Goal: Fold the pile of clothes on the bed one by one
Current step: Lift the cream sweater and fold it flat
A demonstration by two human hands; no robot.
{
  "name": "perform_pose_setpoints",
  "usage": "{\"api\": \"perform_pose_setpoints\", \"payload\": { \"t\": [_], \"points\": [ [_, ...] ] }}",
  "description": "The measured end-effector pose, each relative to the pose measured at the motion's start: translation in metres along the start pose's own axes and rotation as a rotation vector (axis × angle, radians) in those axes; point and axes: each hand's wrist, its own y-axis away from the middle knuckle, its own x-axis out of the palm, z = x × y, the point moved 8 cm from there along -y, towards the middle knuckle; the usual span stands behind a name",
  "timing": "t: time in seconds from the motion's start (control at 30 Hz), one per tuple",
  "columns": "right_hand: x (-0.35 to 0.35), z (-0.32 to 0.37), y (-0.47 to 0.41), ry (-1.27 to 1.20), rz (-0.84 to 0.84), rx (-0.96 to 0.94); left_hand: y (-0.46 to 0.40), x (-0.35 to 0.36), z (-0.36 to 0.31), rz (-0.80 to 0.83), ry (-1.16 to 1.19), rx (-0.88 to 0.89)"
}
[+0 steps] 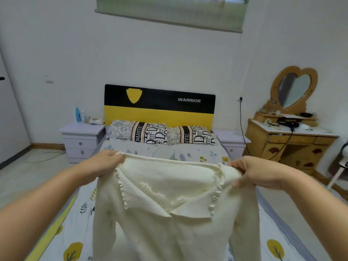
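Observation:
A cream knit sweater [175,213] with a ribbed, frilled collar hangs spread out in front of me, above the bed [79,213]. My left hand [102,162] grips its left shoulder. My right hand [254,173] grips its right shoulder. Both sleeves hang down at the sides. The sweater hides the middle of the bed, and no pile of clothes shows.
Two patterned pillows [160,132] lie under the black and yellow headboard [160,106]. Lilac nightstands stand at the left [82,140] and right [233,142] of the bed. A wooden dressing table [288,142] with a heart mirror stands at the right wall.

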Motion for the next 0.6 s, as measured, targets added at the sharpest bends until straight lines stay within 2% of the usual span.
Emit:
{"api": "perform_pose_setpoints", "payload": {
  "t": [0.1, 0.17, 0.23, 0.33, 0.47, 0.6],
  "points": [
    [-0.007, -0.023, -0.006, 0.168, -0.233, 0.069, 0.004, 0.01, -0.007, 0.223, -0.117, 0.088],
    [-0.006, -0.037, -0.005, 0.158, -0.367, 0.104, 0.008, 0.019, -0.004, 0.398, -0.081, 0.076],
    [-0.003, -0.05, 0.003, 0.087, -0.492, 0.102, 0.01, 0.026, -0.002, 0.465, -0.092, 0.086],
    [0.004, -0.066, 0.014, -0.102, -0.628, 0.049, 0.009, 0.027, -0.003, 0.289, -0.186, 0.195],
    [0.011, -0.074, 0.026, -0.174, -0.731, 0.006, 0.023, 0.034, 0.001, 0.145, -0.057, 0.202],
    [0.014, -0.077, 0.045, -0.228, -0.756, -0.035, 0.045, 0.036, 0.001, -0.026, 0.034, 0.183]
  ]
}}
